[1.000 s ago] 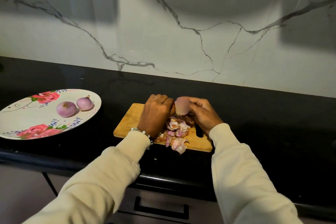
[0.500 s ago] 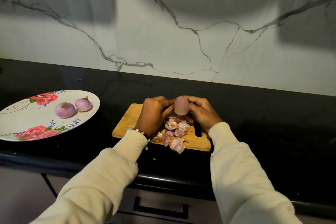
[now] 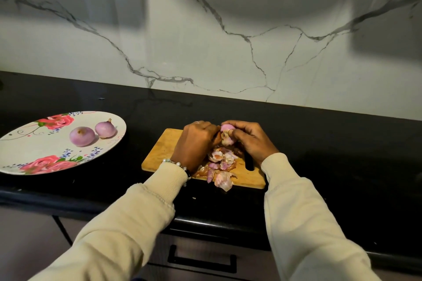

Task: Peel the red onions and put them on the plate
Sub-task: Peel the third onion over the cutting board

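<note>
Onion in hand (image 3: 226,136): small, rounded, pale pink and glossy where bare, with a flap of papery brown-pink skin hanging from its near side; it is held above the far part of the cutting board, between the two hands.
Right hand (image 3: 250,140): knuckles up, fingers curled over the onion from the right, thumb tip pressed on its upper face; it grips the onion.
Left hand (image 3: 196,141): back of the hand toward the camera, fingers bent inward and meeting the onion's left side; the fingertips are hidden, so what exactly they pinch cannot be told.
Wrists: cream ribbed cuffs on both; a beaded bracelet (image 3: 177,164) on the left.
Peels (image 3: 220,166): a loose heap of thin, curled, pink and brown scraps on the board's near half, one piece overhanging its front edge.
Cutting board (image 3: 163,149): flat, rectangular, warm wood, with a dark slot near the right end.
Plate (image 3: 27,148): broad, oval, white with red roses, well to the left of the board.
Plate contents: two peeled onions (image 3: 82,136), smooth and mauve, touching side by side.
Counter (image 3: 331,155): black, polished stone.
Wall (image 3: 228,29): white marble with grey veins.
</note>
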Motion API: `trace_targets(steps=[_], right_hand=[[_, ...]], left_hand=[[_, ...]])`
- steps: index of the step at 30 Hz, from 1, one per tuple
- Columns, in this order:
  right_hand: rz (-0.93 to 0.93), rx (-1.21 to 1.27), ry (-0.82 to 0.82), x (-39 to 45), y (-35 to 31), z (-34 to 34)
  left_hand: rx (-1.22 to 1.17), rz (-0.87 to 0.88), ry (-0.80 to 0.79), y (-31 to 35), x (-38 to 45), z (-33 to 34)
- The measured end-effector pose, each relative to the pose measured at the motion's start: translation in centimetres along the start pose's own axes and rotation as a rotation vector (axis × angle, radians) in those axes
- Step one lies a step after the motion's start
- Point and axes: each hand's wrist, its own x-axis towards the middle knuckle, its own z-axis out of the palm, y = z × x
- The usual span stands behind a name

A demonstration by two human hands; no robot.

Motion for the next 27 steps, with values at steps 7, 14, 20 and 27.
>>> trace_targets(steps=[7,14,20,27], right_hand=[[-0.032,0.111,0.023,0.22,0.23,0.32],[-0.027,0.191,0.092,0.57,0.31,-0.21],[-0.055,0.097,0.082,0.49,0.41,0.13],[-0.082,0.115,0.079,0.37,0.25,0.49]], left_hand=[[-0.174,-0.184,0.118,0.27,0.13,-0.23],[-0.294,-0.198,0.142,0.65,0.25,-0.44],[-0.107,-0.147,0.11,0.46,0.09,0.0],[0.035,-0.225,0.043,0.53,0.43,0.31]])
